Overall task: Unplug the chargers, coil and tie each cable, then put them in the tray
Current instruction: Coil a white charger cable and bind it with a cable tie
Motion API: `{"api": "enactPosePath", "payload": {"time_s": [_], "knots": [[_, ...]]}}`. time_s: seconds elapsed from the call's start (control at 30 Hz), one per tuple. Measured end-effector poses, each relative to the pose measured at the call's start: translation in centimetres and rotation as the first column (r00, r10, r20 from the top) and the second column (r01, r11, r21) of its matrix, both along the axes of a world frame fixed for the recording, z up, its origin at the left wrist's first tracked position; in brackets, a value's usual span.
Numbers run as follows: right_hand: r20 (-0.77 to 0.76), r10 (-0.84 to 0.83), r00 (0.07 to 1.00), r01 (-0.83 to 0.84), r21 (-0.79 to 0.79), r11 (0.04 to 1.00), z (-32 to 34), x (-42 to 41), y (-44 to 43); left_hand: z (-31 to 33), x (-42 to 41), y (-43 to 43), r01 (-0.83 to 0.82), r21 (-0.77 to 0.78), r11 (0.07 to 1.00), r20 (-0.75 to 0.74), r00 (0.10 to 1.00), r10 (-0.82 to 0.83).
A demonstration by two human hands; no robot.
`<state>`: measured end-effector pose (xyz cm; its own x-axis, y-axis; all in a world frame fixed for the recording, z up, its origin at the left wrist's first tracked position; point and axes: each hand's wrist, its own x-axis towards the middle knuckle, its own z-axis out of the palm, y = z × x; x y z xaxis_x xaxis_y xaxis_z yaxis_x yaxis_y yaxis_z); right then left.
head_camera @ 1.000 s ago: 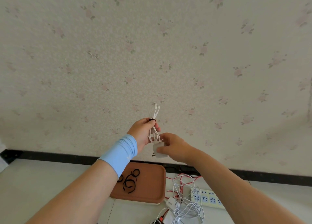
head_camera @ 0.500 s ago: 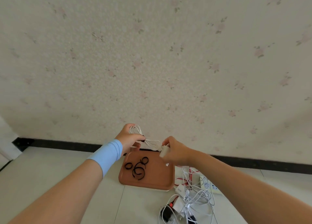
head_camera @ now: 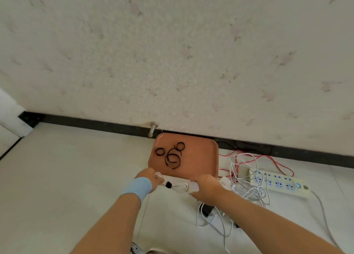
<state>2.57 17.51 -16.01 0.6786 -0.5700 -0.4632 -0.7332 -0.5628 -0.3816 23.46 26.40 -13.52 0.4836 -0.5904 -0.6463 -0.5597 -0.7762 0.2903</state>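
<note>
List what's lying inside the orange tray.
Black tie loops lie in the tray. The left hand, right hand and the tied white cable they hold cover its near edge; what lies there cannot be seen.

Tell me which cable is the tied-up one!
Find the orange tray by the wall. At its near edge, the left hand and right hand hold a white cable bundle. Unlike the loose tangle beside it, a black tie cinches it.
</note>
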Motion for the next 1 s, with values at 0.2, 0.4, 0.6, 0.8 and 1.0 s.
{"api": "enactPosePath", "payload": {"time_s": [0.2,0.4,0.6,0.8,1.0], "knots": [[-0.128,0.164,0.978,-0.174,-0.075,0.982,-5.5,2.0,0.8,-4.9,0.5,-0.6,0.092,0.13,0.987,0.13,0.986,-0.108],[-0.175,0.223,0.959,-0.243,-0.109,0.964,-8.4,3.2,1.5,-7.7,1.5,-0.9,0.168,0.238,0.957,0.162,0.964,-0.21],[-0.184,0.304,0.935,-0.339,-0.209,0.917,-8.8,3.5,1.6,-6.3,2.2,-2.4,0.152,-0.103,0.983,0.333,0.937,-0.11],[0.204,0.28,0.938,-0.189,-0.376,0.907,-6.6,4.6,-0.1,-6.7,3.1,-4.5,0.247,-0.293,0.924,0.353,0.926,-0.135],[0.219,0.084,0.972,-0.023,-0.268,0.963,-5.1,6.3,-3.4,-7.7,4.3,-5.2,0.372,-0.114,0.921,0.331,0.888,-0.318]]}}
